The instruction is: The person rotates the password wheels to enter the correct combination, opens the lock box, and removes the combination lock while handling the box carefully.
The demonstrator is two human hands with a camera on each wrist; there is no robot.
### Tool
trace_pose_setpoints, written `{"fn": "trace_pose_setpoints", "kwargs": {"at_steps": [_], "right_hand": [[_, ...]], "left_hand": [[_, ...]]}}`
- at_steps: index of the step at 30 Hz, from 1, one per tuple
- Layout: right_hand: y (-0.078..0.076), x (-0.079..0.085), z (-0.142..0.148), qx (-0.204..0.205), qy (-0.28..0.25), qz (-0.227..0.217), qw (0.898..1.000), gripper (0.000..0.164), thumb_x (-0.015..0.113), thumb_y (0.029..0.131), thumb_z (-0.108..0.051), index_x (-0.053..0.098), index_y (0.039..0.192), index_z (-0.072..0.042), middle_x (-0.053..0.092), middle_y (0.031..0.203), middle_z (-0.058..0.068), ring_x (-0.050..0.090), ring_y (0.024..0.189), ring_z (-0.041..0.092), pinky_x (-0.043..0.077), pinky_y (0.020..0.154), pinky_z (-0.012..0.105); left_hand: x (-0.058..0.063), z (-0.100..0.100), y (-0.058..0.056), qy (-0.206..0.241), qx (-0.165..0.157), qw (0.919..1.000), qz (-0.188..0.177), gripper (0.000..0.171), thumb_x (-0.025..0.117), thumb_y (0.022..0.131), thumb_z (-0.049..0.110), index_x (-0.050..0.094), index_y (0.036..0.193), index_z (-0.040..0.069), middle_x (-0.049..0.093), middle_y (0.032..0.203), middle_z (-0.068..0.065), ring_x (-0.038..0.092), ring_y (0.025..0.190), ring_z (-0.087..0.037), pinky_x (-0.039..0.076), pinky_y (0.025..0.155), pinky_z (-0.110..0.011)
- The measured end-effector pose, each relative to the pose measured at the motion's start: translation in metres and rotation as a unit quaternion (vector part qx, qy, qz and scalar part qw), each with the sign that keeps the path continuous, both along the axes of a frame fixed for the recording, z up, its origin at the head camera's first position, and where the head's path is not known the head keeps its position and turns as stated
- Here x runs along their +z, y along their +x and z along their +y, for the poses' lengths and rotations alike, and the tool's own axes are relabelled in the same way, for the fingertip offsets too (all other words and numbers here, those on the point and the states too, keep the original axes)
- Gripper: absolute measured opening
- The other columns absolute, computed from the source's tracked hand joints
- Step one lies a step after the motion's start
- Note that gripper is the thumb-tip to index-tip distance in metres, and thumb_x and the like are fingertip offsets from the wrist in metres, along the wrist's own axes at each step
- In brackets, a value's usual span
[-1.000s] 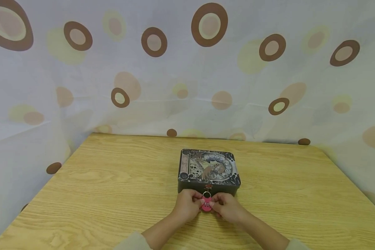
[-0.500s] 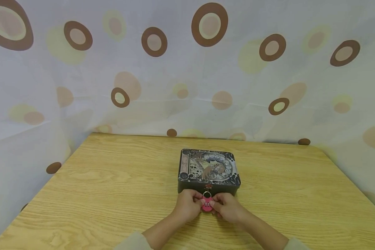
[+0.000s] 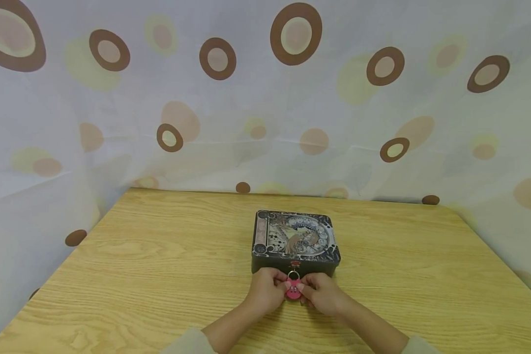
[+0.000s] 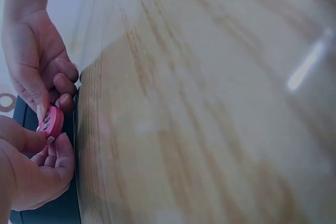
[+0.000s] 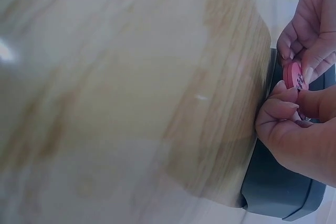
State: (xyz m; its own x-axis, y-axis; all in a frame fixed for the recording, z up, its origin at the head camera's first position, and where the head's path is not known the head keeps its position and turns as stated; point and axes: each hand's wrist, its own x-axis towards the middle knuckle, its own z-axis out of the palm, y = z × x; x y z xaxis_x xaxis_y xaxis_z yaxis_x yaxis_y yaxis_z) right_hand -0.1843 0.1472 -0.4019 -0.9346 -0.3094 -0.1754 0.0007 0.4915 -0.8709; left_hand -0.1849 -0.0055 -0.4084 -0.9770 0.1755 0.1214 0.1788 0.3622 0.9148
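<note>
A pink combination padlock [image 3: 293, 290] with several number dials hangs by its silver shackle at the front of a dark tin box [image 3: 297, 236]. The box has an illustrated lid, which is down, and a red-marked clasp [image 3: 295, 264]. My left hand [image 3: 266, 291] pinches the padlock's left side between thumb and fingers. On the other side, my right hand [image 3: 322, 293] grips its right edge, with the thumb at the dials. In the left wrist view both hands close round the padlock [image 4: 52, 121] against the box. Whether the shackle is latched cannot be seen.
The box stands on a wood-grain table [image 3: 159, 255], near the middle. A white curtain [image 3: 256, 98] with brown and beige spots hangs behind the table and along both sides.
Both hands stay on the padlock in nearly the same place. The padlock's face shifts very slightly between the fingers; the box has not moved.
</note>
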Motion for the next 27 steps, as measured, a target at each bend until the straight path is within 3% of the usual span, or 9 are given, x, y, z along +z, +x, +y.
{"fn": "trace_pose_setpoints", "kwargs": {"at_steps": [13, 27], "right_hand": [[-0.0001, -0.0009, 0.0004, 0.018, -0.011, 0.01, 1.0, 0.023, 0.044, 0.095, -0.004, 0.054, 0.079, 0.009, 0.051, 0.063, -0.001, 0.039, 0.052, 0.009, 0.032, 0.046, 0.017], [-0.0014, 0.0021, 0.0, -0.008, -0.009, -0.003, 1.0, 0.019, 0.048, 0.093, -0.005, 0.058, 0.086, 0.009, 0.055, 0.064, -0.001, 0.042, 0.054, 0.009, 0.036, 0.049, 0.019]], "left_hand": [[-0.0011, 0.0009, -0.0003, -0.011, 0.009, 0.9998, 0.011, 0.005, 0.062, 0.08, -0.005, 0.064, 0.077, -0.009, 0.062, 0.067, -0.012, 0.049, 0.058, -0.008, 0.042, 0.049, -0.018], [0.0018, -0.0028, -0.0001, -0.013, 0.0, 0.9998, 0.012, 0.007, 0.064, 0.08, -0.003, 0.065, 0.078, -0.009, 0.064, 0.069, -0.013, 0.05, 0.058, -0.007, 0.042, 0.05, -0.018]]}}
